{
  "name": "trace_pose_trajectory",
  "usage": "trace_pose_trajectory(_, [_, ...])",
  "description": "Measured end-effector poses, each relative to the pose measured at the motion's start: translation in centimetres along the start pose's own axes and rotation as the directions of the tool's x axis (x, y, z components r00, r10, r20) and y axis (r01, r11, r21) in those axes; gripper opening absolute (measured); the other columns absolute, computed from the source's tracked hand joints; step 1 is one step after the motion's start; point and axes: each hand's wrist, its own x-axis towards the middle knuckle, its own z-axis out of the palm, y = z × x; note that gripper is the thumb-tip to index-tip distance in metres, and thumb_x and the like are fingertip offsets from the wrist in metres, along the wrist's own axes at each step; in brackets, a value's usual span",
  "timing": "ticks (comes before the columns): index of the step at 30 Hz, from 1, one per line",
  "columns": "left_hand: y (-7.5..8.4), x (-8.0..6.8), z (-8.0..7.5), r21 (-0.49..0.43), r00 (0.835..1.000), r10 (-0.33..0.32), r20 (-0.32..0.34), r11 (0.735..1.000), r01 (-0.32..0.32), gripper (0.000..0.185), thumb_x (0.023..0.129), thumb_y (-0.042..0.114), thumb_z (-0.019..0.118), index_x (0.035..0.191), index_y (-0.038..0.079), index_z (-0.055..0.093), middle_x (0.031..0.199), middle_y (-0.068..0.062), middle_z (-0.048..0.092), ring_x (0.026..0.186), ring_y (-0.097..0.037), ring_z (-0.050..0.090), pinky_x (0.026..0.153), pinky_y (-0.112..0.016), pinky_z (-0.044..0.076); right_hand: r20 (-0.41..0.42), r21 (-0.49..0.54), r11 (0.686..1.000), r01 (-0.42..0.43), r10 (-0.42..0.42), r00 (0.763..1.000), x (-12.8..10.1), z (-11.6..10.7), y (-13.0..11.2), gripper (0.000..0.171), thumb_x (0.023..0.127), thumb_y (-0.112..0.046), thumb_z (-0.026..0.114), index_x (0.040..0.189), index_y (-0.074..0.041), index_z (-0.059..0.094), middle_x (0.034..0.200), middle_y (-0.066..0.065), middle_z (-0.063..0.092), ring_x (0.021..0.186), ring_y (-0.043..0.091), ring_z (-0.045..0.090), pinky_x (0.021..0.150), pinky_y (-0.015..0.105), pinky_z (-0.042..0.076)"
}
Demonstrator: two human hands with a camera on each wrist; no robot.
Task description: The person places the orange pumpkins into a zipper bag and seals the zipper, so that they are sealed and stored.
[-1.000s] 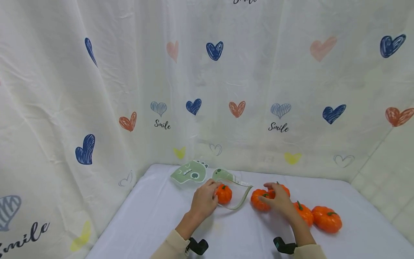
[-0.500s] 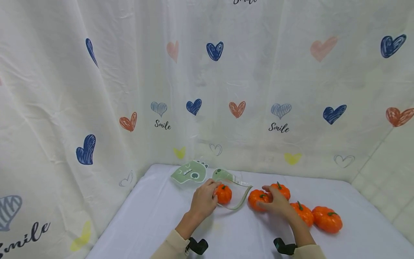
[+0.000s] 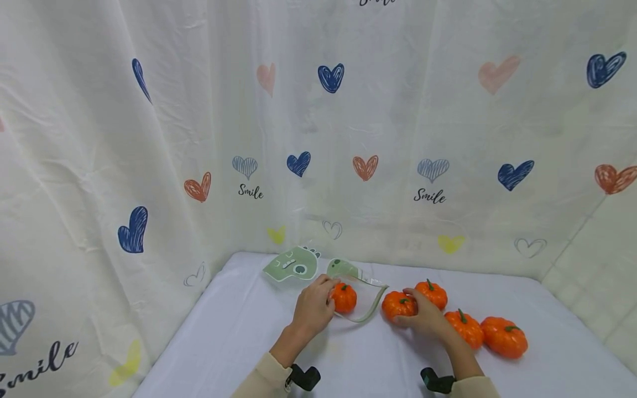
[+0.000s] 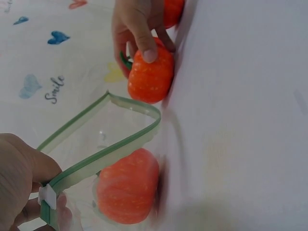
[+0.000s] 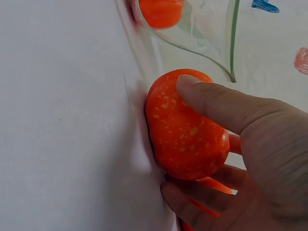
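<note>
My left hand (image 3: 313,305) pinches the edge of a clear zip bag (image 4: 115,144) with a green rim and a white slider (image 4: 47,196). The bag's mouth gapes toward the right, and one small orange pumpkin (image 4: 129,187) lies inside it. Just right of the mouth, my right hand (image 3: 427,316) grips a second orange pumpkin (image 5: 187,130), thumb on the near side and fingers round the far side. That pumpkin sits at the tablecloth, its green stem (image 4: 126,61) showing in the left wrist view.
Behind and right of my right hand lie more pumpkins: one at the back (image 3: 432,294), one by the forearm (image 3: 464,329) and one farther right (image 3: 504,337). The bag's green cartoon print (image 3: 293,264) spreads toward the back left. A curtain with hearts (image 3: 330,138) hangs behind the table.
My right hand has closed round the pumpkin beside the bag, which has shifted slightly left toward the bag's mouth. My left hand and the bag stay in place.
</note>
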Motion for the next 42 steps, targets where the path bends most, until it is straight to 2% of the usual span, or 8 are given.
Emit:
trace_pose_trajectory(8, [0.1,0.0,-0.2,0.014,1.0,0.002,-0.002,1.0,-0.001,0.043,0.084,0.0,0.076,0.126,0.01,0.073,0.11,-0.001,0.07,0.083,-0.011,0.066,0.079,-0.02,0.058,-0.008,-0.004,1.0,-0.017,0.017,1.0,0.1,-0.2,-0.1,0.096,0.079,-0.05,0.084,0.154,-0.011,0.038,0.154,0.03,0.041,0.136,0.051,0.041,0.108,0.076,0.033])
trace_pose_trajectory(16, [0.2,0.0,-0.3,0.009,1.0,-0.001,0.004,1.0,0.001,0.042,0.085,0.001,0.075,0.126,0.009,0.073,0.11,-0.002,0.07,0.087,-0.014,0.068,0.082,-0.024,0.059,-0.011,-0.009,1.0,-0.016,0.016,1.0,-0.2,-0.6,-0.5,0.096,0.081,-0.052,0.082,0.155,-0.011,0.036,0.155,0.03,0.039,0.136,0.051,0.041,0.106,0.076,0.035])
trace_pose_trajectory(25, [0.2,0.0,-0.3,0.011,1.0,-0.004,0.008,1.0,0.004,0.042,0.085,0.002,0.075,0.126,0.01,0.073,0.111,-0.002,0.07,0.09,-0.014,0.069,0.084,-0.025,0.059,-0.009,0.033,0.999,-0.013,0.013,1.0,-0.7,-1.4,-0.8,0.092,0.084,-0.049,0.079,0.157,-0.015,0.032,0.157,0.026,0.038,0.137,0.048,0.041,0.106,0.073,0.038])
trace_pose_trajectory(29, [0.2,0.0,-0.3,0.006,1.0,-0.004,0.008,1.0,0.004,0.043,0.085,0.002,0.076,0.126,0.01,0.073,0.111,-0.002,0.07,0.087,-0.013,0.068,0.083,-0.025,0.059,-0.016,0.036,0.999,-0.019,0.019,1.0,-0.9,-1.8,-1.0,0.095,0.084,-0.053,0.077,0.158,-0.016,0.031,0.159,0.024,0.036,0.139,0.048,0.039,0.107,0.073,0.037])
trace_pose_trajectory(34, [0.2,0.0,-0.3,0.003,1.0,-0.011,0.011,1.0,0.011,0.043,0.085,0.003,0.076,0.127,0.01,0.072,0.112,-0.002,0.07,0.083,-0.009,0.064,0.082,-0.023,0.059,-0.033,0.049,0.999,0.003,-0.002,0.999,-0.9,-2.3,-1.3,0.1,0.084,-0.057,0.077,0.159,-0.014,0.028,0.159,0.024,0.035,0.14,0.047,0.037,0.108,0.072,0.037])
trace_pose_trajectory(42, [0.0,0.0,-0.2,0.004,1.0,-0.014,0.01,1.0,0.014,0.045,0.084,0.003,0.076,0.128,0.01,0.072,0.111,-0.001,0.069,0.078,-0.005,0.057,0.08,-0.02,0.057,-0.056,0.053,0.996,0.066,-0.063,0.996,-1.4,-2.8,-2.4,0.098,0.084,-0.053,0.078,0.158,-0.01,0.03,0.158,0.024,0.038,0.138,0.045,0.04,0.108,0.068,0.04])
